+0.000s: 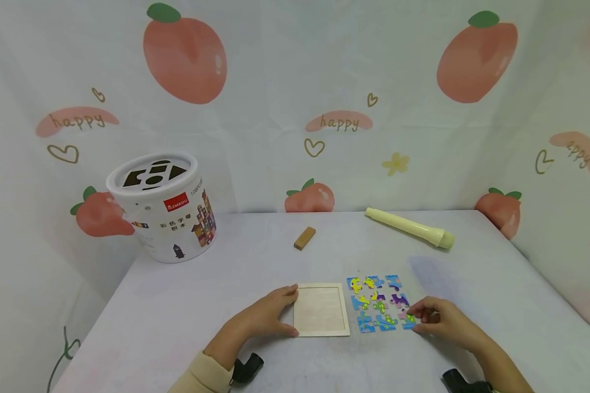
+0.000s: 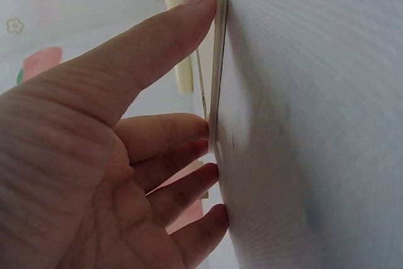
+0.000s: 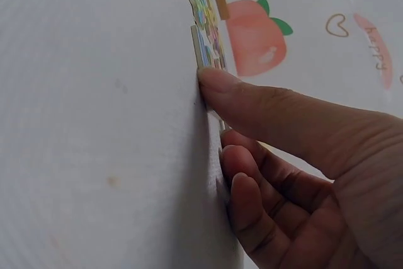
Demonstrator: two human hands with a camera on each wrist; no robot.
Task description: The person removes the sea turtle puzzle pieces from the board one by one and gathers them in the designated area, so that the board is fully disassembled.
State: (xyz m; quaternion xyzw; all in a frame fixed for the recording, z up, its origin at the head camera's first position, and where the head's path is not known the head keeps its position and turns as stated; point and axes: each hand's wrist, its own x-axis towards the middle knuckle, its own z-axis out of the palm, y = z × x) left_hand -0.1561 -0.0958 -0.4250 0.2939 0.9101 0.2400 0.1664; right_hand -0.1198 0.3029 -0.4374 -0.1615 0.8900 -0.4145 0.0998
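A square wooden puzzle tray [image 1: 320, 309] with a raised rim lies flat on the table. My left hand [image 1: 270, 314] rests at its left side, thumb on the near corner and index fingertip at the far corner; in the left wrist view the thumb [image 2: 182, 20] presses the tray's edge. To the right of the tray, several colourful jigsaw pieces [image 1: 386, 322] lie spread in loose rows. My right hand [image 1: 442, 322] pinches the near right jigsaw piece [image 1: 408, 323] between thumb and index finger, close to the tabletop. Its fingers partly cover that piece.
A small wooden block [image 1: 305, 238] lies behind the tray. At the back right is a pale yellow tube [image 1: 408, 226] with a flared end. A large white block bucket [image 1: 169, 218] with a shape-hole lid stands at the back left. Behind the table hangs a printed cloth [image 1: 265, 82].
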